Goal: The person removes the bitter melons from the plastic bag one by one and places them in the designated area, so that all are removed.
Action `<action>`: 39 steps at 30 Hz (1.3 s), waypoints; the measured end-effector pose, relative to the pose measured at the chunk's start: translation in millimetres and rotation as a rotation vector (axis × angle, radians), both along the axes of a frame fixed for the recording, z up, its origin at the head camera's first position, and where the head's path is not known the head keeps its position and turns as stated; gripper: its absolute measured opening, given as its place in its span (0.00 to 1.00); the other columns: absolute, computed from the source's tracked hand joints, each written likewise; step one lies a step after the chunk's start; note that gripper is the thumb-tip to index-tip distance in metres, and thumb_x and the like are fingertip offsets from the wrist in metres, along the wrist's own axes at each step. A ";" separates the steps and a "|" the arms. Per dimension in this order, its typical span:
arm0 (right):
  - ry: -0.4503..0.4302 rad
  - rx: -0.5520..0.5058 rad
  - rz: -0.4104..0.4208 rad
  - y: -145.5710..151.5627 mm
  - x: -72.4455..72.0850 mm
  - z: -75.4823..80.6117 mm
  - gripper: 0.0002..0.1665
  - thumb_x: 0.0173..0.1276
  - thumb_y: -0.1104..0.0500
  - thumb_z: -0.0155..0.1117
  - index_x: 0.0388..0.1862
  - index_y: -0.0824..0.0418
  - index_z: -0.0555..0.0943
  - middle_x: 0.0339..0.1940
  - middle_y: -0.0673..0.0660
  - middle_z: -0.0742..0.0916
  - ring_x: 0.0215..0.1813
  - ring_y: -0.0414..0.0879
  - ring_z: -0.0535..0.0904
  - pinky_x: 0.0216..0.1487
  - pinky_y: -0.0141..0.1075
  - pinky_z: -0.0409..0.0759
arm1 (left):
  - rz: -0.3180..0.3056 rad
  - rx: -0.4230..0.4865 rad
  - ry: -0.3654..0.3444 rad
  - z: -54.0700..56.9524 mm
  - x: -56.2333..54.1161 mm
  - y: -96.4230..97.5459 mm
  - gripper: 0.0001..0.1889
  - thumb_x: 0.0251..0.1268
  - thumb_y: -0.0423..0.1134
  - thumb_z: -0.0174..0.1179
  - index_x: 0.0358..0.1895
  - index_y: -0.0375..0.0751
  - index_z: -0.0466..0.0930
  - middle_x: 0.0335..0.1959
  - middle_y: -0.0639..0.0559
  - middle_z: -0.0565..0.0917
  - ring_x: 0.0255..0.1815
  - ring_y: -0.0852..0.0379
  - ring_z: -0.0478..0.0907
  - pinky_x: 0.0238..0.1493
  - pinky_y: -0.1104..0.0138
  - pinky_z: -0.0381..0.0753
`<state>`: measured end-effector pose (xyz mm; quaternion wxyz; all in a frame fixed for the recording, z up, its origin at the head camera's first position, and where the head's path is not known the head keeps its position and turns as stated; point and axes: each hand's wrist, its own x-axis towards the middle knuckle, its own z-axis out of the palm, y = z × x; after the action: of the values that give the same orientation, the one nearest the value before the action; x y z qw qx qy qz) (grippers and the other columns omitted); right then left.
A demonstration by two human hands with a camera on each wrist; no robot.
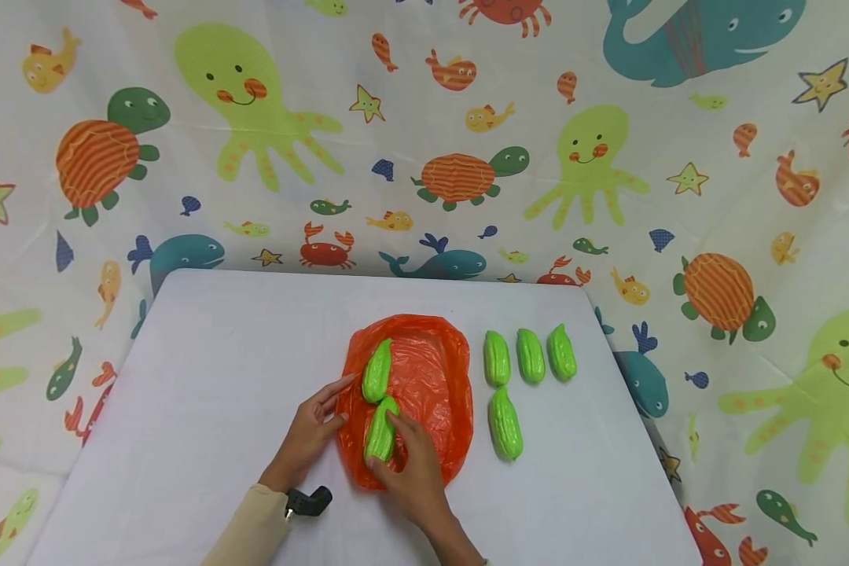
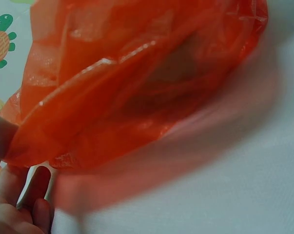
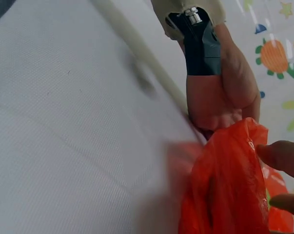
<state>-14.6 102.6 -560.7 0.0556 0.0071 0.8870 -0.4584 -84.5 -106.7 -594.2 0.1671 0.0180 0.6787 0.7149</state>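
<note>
1. Green vegetables [image 1: 498,359]: I count six, two in the bag [image 1: 424,377] and four outside.
2. Bag: one, red plastic, by my count.
3. My left hand [image 1: 307,434] plus right hand [image 1: 417,473]: two hands.
4. White table [image 1: 219,369]: one.

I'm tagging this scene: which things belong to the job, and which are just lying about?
In the job:
Red bag, pinched by left hand
Green gourd, held by right hand
Second gourd in the bag
Four gourds outside, probably

Just about:
White table
Sea-animal backdrop
Black wrist device
</note>
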 end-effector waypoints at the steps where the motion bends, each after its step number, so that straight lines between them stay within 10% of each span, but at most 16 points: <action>1: -0.001 0.004 -0.005 -1.2 -0.9 -0.3 0.45 0.66 0.47 0.78 0.81 0.42 0.71 0.77 0.55 0.77 0.75 0.56 0.75 0.73 0.62 0.78 | 0.000 0.000 0.001 -0.3 -0.1 -0.2 0.32 0.78 0.31 0.57 0.81 0.57 0.67 0.83 0.50 0.69 0.86 0.48 0.60 0.66 0.82 0.73; 27: -0.043 -0.104 -0.069 7.5 -6.1 6.9 0.45 0.69 0.60 0.75 0.82 0.41 0.70 0.80 0.56 0.74 0.80 0.58 0.72 0.76 0.59 0.76 | 0.004 -0.003 0.003 -1.3 -0.3 0.4 0.32 0.78 0.31 0.57 0.81 0.56 0.68 0.83 0.50 0.69 0.86 0.47 0.60 0.66 0.80 0.75; 39: 0.070 -0.180 -0.094 31.0 -14.1 22.1 0.44 0.68 0.66 0.75 0.81 0.48 0.71 0.81 0.57 0.74 0.74 0.56 0.77 0.71 0.51 0.82 | 0.000 0.031 0.004 2.5 0.8 1.2 0.33 0.76 0.28 0.57 0.82 0.50 0.66 0.84 0.46 0.67 0.87 0.45 0.58 0.66 0.82 0.73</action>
<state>-28.7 133.6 -538.6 0.0033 0.0274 0.8423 -0.5383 -83.7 -105.5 -591.7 0.1656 0.0220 0.6678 0.7254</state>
